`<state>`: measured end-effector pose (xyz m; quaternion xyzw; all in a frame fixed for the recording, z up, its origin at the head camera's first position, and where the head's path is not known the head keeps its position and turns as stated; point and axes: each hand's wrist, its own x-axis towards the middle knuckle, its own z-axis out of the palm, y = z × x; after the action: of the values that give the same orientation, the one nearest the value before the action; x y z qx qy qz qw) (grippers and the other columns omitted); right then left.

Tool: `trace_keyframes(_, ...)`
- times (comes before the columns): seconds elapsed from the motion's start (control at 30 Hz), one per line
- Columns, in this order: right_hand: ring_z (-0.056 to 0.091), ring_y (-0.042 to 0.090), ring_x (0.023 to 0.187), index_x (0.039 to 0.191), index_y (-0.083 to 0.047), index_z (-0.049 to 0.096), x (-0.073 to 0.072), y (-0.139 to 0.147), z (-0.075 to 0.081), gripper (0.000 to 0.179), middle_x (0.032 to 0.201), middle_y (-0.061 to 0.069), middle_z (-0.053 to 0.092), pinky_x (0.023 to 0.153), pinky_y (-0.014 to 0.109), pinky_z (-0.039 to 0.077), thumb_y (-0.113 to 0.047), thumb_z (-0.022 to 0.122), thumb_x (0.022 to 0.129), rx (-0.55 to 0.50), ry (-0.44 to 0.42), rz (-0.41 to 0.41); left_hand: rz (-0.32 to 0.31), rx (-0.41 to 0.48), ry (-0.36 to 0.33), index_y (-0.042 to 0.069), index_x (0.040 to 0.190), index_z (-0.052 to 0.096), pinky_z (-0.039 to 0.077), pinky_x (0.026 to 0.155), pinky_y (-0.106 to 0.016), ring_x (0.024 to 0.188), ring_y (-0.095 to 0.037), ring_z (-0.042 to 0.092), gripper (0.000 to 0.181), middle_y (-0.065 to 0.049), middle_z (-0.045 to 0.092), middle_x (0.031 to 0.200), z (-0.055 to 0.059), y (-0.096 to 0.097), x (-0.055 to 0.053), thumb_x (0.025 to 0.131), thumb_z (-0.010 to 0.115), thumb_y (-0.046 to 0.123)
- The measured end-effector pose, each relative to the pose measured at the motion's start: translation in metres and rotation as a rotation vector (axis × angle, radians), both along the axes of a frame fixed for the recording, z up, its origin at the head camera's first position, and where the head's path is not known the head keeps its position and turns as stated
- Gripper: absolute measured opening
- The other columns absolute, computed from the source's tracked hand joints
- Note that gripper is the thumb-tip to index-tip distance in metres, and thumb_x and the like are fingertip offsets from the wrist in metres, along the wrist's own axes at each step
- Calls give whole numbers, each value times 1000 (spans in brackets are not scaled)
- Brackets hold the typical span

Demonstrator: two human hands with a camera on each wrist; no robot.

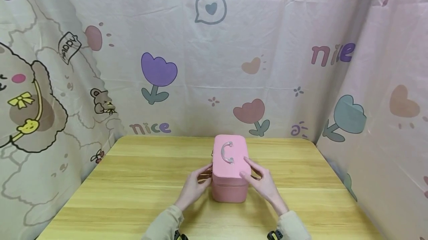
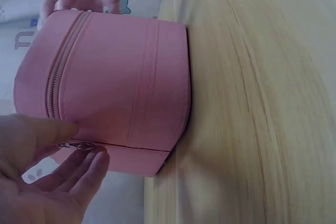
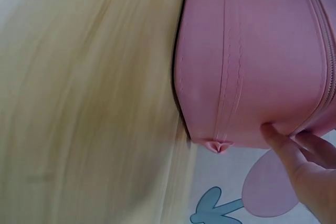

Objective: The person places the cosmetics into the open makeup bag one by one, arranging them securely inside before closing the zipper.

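Observation:
A pink zip-up vanity case (image 1: 230, 191) stands upright on the wooden table, one short end towards me. Its lid carries a silver handle (image 1: 224, 154). At the left side, my left hand (image 1: 194, 188) has its thumb against the case and its curled fingers about the metal zipper pull (image 2: 83, 146). The zipper (image 2: 65, 56) runs around below the lid and looks closed. On the right side my right hand (image 1: 264, 184) rests on the case, fingers fairly straight, with fingertips at the lid's edge. The right wrist view shows fingertips (image 3: 269, 128) pressing near the zipper seam.
The wooden table (image 1: 133, 180) extends on both sides of the case. Behind it and along both sides hangs a printed curtain (image 1: 207, 46) with flowers, hearts and cartoon animals. A small pink tab (image 3: 218, 146) sticks out low on the case's side.

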<state>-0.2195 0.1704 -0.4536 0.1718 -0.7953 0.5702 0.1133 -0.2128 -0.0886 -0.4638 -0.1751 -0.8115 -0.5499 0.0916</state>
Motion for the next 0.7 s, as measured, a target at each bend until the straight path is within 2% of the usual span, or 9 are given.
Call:
trace_keyframes(0.13,47,42,139,146,-6,52,1,0,0,73,155,21,45,103,43,52,-12,83,81,-36,-61,35,35,-28,7,-1,135,61,61,89,-35,104,-36,71,46,-23,73,111,2,1,-1,90,66,-6)
trace_keyframes(0.3,43,42,142,150,-5,45,0,1,-1,90,158,23,38,105,42,50,-9,90,72,-28,-54,75,70,-55,25,0,132,64,62,85,-34,98,-34,73,42,-21,76,107,3,2,-1,90,68,-5)
trace_keyframes(0.7,45,42,141,151,-6,44,-1,3,-4,95,158,23,38,104,40,51,-11,92,69,7,-25,83,144,-134,90,-3,114,73,62,74,-24,87,-29,75,26,-17,78,97,4,4,-4,89,69,-2)
